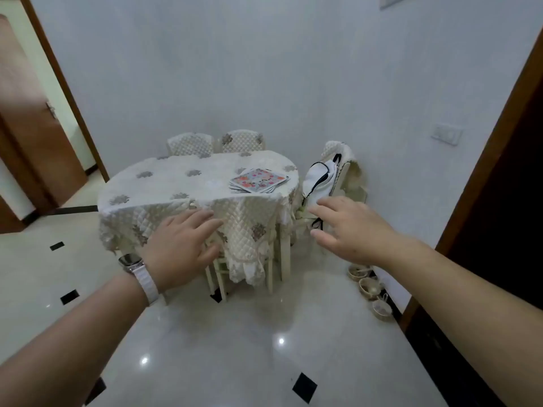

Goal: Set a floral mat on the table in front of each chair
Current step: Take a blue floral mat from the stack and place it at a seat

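Observation:
A stack of floral mats lies near the right end of an oval table draped in a cream quilted cloth. Two covered chairs stand behind the table by the wall. A third chair stands at the right end with a white bag hung on it. Another chair's legs show under the cloth at the near side. My left hand, with a white watch on the wrist, is stretched out empty, fingers apart, short of the table. My right hand is likewise open and empty.
Glossy white tile floor with small black inset tiles lies between me and the table. Several small woven baskets sit on the floor at the right by the wall. A wooden door frame rises at the right; an open wooden door stands left.

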`<state>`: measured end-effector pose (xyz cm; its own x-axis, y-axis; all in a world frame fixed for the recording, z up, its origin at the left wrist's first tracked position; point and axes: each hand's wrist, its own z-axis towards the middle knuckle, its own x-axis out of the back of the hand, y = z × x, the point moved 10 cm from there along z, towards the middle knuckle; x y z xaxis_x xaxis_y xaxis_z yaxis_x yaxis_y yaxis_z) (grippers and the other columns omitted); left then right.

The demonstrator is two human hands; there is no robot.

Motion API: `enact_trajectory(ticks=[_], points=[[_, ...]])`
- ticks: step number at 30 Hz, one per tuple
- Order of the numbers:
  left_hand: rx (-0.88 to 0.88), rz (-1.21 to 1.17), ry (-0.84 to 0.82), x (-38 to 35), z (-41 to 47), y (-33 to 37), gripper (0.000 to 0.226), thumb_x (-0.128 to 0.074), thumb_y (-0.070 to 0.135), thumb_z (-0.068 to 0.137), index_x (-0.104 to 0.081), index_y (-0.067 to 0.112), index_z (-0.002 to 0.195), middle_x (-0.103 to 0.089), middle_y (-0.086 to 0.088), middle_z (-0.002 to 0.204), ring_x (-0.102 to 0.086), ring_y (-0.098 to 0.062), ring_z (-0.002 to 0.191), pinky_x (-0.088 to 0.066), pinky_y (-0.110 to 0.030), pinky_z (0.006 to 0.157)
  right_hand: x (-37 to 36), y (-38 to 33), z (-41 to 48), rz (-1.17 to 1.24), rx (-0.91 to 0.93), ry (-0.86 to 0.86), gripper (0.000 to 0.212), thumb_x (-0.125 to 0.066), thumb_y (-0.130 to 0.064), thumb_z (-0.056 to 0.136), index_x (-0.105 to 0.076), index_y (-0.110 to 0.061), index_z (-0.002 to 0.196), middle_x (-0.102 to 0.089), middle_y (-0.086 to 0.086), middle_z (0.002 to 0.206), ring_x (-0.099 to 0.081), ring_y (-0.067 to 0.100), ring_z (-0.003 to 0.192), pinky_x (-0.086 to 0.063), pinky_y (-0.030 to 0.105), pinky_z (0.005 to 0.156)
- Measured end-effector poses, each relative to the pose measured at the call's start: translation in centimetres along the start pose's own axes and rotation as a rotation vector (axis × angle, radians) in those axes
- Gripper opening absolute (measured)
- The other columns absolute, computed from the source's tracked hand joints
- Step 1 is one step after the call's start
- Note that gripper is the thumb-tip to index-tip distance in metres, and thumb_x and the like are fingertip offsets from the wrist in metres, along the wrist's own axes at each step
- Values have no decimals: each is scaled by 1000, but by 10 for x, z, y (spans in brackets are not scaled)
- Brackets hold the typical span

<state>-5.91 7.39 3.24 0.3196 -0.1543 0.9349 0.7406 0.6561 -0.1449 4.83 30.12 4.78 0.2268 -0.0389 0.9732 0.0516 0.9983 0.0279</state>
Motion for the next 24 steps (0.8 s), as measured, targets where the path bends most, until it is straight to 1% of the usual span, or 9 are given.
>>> enact_trajectory(ticks=[2,5,9,12,18,24], points=[[43,-53,-42,-21,23,-24,59,-30,54,89,-55,26,134,-55,-2,138,-47,-25,130,-39,-46,102,-17,3,31,-1,-9,-22,54,-38,-51,97,-36,-30,146,-35,-5,152,-28,16,139,-27,35,108],[40,-90,-37,-57,60,-58,60,-29,53,87,-57,25,132,-57,-3,137,-48,-26,129,-39,-47,101,-45,7,80,-11,-34,-84,52,-36,-51,97,-36,-32,146,-33,-7,153,-27,15,139,-26,35,108],[19,-126,-3,-84,107,-96,56,-32,49,87,-60,22,127,-60,-5,132,-53,-27,123,-43,-46,98,-53,14,142,-37,-44,-109,52,-38,-51,97,-39,-30,145,-34,-5,153,-28,16,140,-26,35,109],[10,-146,-11,-98,143,-114,57,-31,50,87,-56,25,132,-57,-3,136,-50,-26,126,-40,-45,100,-54,24,179,-51,-52,-92,50,-40,-49,97,-41,-29,143,-37,-5,151,-31,17,138,-27,36,109],[-25,-148,-29,-125,198,-127,60,-26,51,88,-54,25,134,-54,-3,140,-47,-26,129,-39,-45,101,-64,56,225,-34,-92,-71,49,-40,-48,97,-44,-26,142,-40,-4,148,-34,17,136,-29,37,108],[-59,-163,-64,-165,262,-116,51,-36,44,86,-64,20,121,-65,-6,124,-59,-29,114,-48,-46,88,-99,108,258,27,-126,-85,49,-42,-46,97,-45,-27,142,-42,-4,147,-36,18,134,-30,37,106]])
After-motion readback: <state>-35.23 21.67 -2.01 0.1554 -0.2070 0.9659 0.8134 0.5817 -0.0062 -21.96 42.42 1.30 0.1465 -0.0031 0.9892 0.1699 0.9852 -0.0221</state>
